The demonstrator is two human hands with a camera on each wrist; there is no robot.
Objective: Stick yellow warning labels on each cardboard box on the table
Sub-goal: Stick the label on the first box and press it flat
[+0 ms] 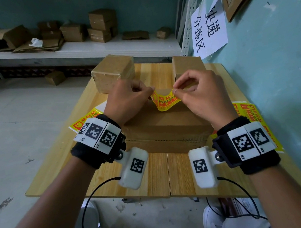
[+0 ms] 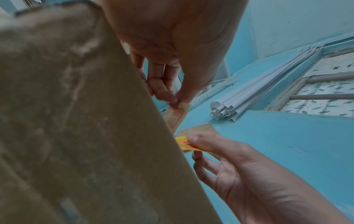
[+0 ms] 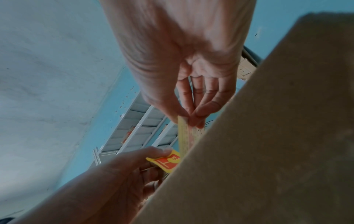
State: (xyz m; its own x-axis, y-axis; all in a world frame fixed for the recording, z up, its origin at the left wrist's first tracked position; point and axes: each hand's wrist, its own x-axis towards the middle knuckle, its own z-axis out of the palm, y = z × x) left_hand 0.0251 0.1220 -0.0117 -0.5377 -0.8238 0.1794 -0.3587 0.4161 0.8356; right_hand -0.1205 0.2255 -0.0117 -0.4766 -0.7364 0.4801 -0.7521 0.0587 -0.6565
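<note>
While pinched at its two upper corners, yellow warning label sags in a curve between the hands, just above the nearest cardboard box on the worktop. Left hand gripping the left corner with thumb and forefinger, right hand gripping the right. More label sheets beside the box, two further boxes behind

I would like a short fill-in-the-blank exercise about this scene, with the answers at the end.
1. Both hands pinch one ___ label above the near cardboard box.
2. The left hand holds the label's ___ end.
3. On the table, ___ cardboard boxes stand in all.
4. The wall behind the paper sign is painted ___.

Answers: yellow; left; three; blue
</note>
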